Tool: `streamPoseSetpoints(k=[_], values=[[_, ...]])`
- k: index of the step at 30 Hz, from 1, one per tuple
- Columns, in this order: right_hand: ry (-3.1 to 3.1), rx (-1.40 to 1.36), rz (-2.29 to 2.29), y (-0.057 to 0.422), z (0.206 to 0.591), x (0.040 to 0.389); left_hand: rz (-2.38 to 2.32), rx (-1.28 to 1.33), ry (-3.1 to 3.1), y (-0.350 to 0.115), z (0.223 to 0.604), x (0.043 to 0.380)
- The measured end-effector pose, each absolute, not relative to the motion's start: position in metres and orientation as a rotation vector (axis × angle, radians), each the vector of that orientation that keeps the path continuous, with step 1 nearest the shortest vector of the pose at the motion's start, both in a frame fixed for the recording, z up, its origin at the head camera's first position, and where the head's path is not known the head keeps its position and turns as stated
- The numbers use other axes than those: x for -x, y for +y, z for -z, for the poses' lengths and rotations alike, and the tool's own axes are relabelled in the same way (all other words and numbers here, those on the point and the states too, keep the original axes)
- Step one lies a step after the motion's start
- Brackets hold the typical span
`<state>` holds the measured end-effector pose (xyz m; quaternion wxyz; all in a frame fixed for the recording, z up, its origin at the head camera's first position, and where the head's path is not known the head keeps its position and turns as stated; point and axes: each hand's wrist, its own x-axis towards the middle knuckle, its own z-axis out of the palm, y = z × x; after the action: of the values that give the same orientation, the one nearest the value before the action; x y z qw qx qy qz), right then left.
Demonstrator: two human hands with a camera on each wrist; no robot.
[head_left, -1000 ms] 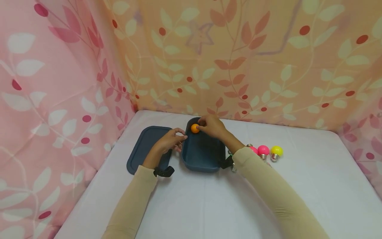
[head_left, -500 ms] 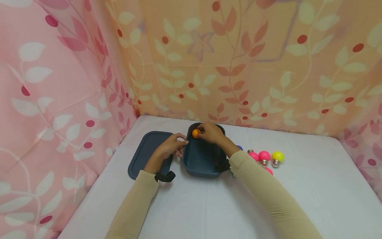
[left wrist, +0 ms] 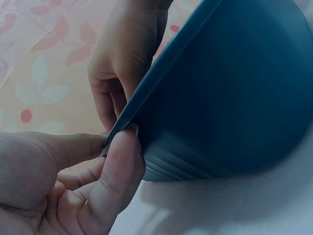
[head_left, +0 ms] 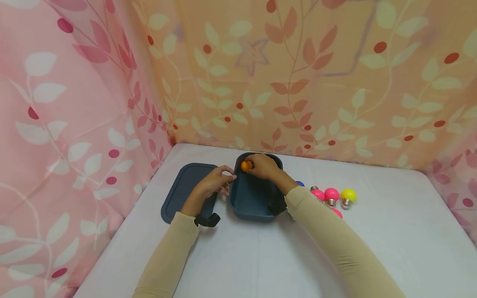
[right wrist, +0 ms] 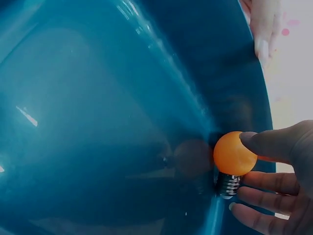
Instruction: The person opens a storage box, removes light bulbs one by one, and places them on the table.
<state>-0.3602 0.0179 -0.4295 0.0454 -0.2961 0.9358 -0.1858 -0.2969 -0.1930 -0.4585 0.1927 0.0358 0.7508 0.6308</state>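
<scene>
Inside the far-left corner of a dark blue box, my right hand holds an orange light bulb. In the right wrist view the thumb lies on the orange globe, and the fingers are by the metal screw base of the bulb. The bulb sits close against the box wall. My left hand pinches the left rim of the box; the left wrist view shows thumb and forefinger of that hand at the rim. No other bulb shows in the visible part of the box.
A flat dark blue lid lies left of the box, partly under the left forearm. Right of the box lie several bulbs, among them a yellow bulb, a pink bulb and a blue bulb. The right sleeve hides some. Patterned curtains stand behind.
My right hand has lowered the orange bulb a little deeper into the box's far-left corner. My left hand stays at the rim. The head view has tilted slightly upward.
</scene>
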Motion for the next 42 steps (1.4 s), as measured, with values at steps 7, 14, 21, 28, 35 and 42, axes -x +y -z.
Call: streamPoseSetpoints(k=[7, 14, 21, 28, 35, 42], values=[[2.874, 0.906, 0.539, 0.018, 0.433, 0.361, -1.781, -0.096, 2.096, -0.191, 0.461, 0.296], [2.881, 0.921, 0.501, 0.016, 0.434, 0.359, -1.781, -0.103, 2.091, -0.19, 0.461, 0.297], [2.82, 0.92, 0.495, 0.012, 0.435, 0.356, -1.777, -0.084, 2.085, -0.191, 0.459, 0.296], [2.781, 0.92, 0.491, 0.01, 0.432, 0.355, -1.74, -0.048, 2.125, -0.191, 0.461, 0.298], [2.783, 0.896, 0.486, 0.008, 0.432, 0.357, -1.727, -0.054, 2.138, -0.192, 0.46, 0.298], [2.808, 0.885, 0.503, 0.01, 0.426, 0.356, -1.724, -0.043, 2.131, -0.193, 0.459, 0.299]])
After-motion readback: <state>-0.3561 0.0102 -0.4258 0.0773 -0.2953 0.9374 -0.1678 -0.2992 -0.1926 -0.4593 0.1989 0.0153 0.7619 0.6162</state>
